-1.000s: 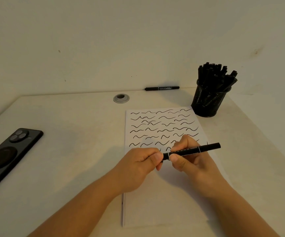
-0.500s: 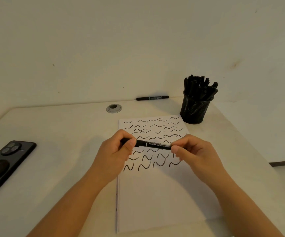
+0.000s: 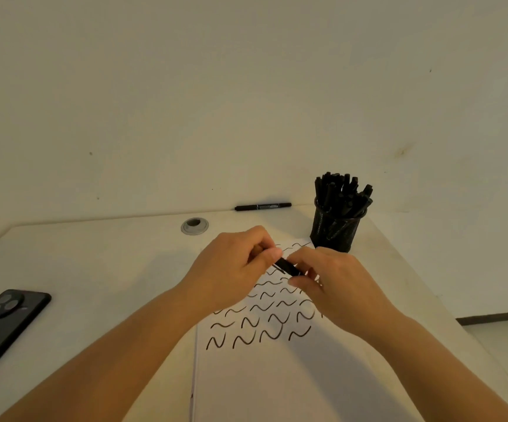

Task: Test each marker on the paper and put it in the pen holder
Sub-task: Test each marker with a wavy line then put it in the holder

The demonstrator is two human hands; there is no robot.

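Head view: both hands (image 3: 280, 277) pinch marker (image 3: 287, 266) above paper (image 3: 277, 376).

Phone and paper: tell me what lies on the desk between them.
Head view: bare desk between the phone and the paper; only the person's left forearm crosses above it.
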